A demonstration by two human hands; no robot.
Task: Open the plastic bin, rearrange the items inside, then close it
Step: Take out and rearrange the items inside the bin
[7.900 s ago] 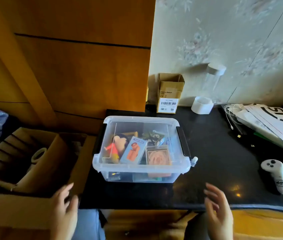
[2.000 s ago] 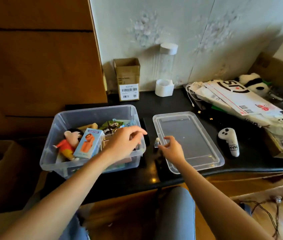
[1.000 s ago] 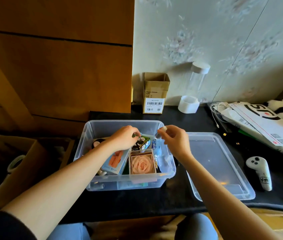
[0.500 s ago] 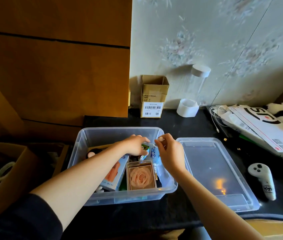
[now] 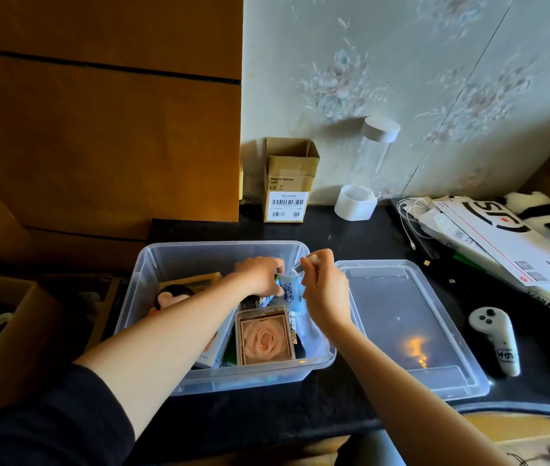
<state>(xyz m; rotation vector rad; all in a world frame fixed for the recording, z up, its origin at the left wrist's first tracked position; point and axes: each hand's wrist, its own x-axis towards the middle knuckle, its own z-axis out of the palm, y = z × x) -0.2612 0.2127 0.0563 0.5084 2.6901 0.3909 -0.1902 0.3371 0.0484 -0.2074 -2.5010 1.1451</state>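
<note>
Currently your left hand point(image 5: 260, 275) and right hand point(image 5: 325, 290) are both inside the open clear plastic bin point(image 5: 152, 264), each pinching the blue packet point(image 5: 289, 292) above the rose box point(image 5: 264, 338). Lid point(image 5: 411, 327) lies just right of the bin.

The open bin point(image 5: 199, 375) was set on the countertop point(image 5: 351, 237), with its lid point(image 5: 411, 327) laid flat just to its right. Inside the bin, a rose box point(image 5: 264, 338) was placed near the front wall, a doll point(image 5: 171, 295) toward the left. A controller point(image 5: 495, 338) was laid right of the lid. Behind the bin, a cardboard box point(image 5: 288, 183) and a jar point(image 5: 364, 183) were stood against the wall. Envelopes point(image 5: 502, 240) were piled at the far right.
</note>
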